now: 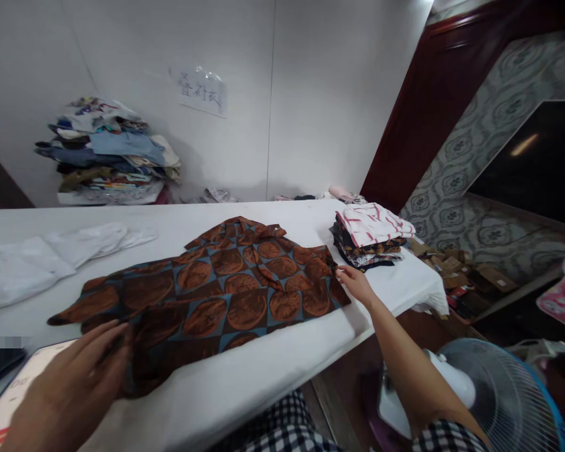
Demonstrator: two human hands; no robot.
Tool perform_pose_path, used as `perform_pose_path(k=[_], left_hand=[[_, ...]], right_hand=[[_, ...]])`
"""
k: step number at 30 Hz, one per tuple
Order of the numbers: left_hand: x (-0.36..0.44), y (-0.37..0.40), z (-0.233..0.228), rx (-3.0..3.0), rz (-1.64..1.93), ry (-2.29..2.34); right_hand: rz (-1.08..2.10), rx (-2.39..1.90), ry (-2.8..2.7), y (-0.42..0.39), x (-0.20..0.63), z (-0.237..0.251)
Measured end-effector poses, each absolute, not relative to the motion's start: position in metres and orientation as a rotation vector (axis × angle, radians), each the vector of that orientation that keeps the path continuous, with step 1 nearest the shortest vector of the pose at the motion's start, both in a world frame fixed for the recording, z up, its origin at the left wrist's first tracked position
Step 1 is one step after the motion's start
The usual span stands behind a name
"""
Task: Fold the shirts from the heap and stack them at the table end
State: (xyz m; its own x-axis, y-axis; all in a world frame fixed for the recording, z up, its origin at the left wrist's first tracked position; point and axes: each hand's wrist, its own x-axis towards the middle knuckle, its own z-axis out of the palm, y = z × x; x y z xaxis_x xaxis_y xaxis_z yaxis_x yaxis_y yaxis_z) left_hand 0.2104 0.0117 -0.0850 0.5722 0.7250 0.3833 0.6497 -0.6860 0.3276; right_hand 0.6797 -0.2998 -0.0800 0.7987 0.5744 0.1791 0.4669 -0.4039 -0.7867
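The left hand [73, 376] is laid flat, palm down, at 7 o'clock, its fingers spread toward 1 o'clock. The right hand [355, 284] is stretched toward 11 o'clock, forearm bare, its grip pinched closed at the fingertips.

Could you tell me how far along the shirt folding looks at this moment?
Done: a folded stack sits at the table's right end. In hand: the brown patterned shirt lies spread flat, not yet folded; the left hand presses its near edge, the right hand pinches its far side. Left: a heap of clothes waits by the wall.
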Motion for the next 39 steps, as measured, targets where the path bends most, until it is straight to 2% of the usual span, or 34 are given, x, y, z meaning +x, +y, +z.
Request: perform_pose_path(k=[3, 7, 11, 16, 19, 23, 26, 33, 36, 39], left_hand=[[0.230, -0.015, -0.072, 2.737, 0.605, 1.252], [0.229, -0.043, -0.070, 2.663, 0.378, 1.461], [0.212, -0.054, -0.067, 2.482, 0.345, 1.537], [0.201, -0.057, -0.065, 2.186, 0.301, 1.574], [0.199, -0.051, -0.068, 2.029, 0.501, 1.436], [0.196, -0.040, -0.066, 1.663, 1.036, 1.358], [0.189, -0.036, -0.061, 1.420, 1.130, 1.407], [0.165, -0.033, -0.052, 2.123, 0.943, 1.688], [0.176, -0.046, -0.051, 2.255, 0.985, 1.535], [0.197, -0.064, -0.059, 2.487, 0.753, 1.255]], right_hand=[[0.040, -2.300, -0.835, -0.280, 0.671, -0.077], [-0.032, -2.489, -0.958, -0.275, 0.659, -0.095], [-0.054, -2.486, -0.980, -0.290, 0.668, -0.115], [-0.081, -2.361, -0.817, -0.306, 0.694, -0.115], [-0.079, -2.373, -0.710, -0.312, 0.702, -0.112], [-0.070, -2.305, -0.655, -0.315, 0.703, -0.113], [-0.030, -2.264, -0.635, -0.315, 0.699, -0.118], [0.068, -2.264, -0.583, -0.313, 0.700, -0.123], [0.116, -2.268, -0.615, -0.312, 0.700, -0.120], [0.122, -2.266, -0.670, -0.312, 0.699, -0.122]])
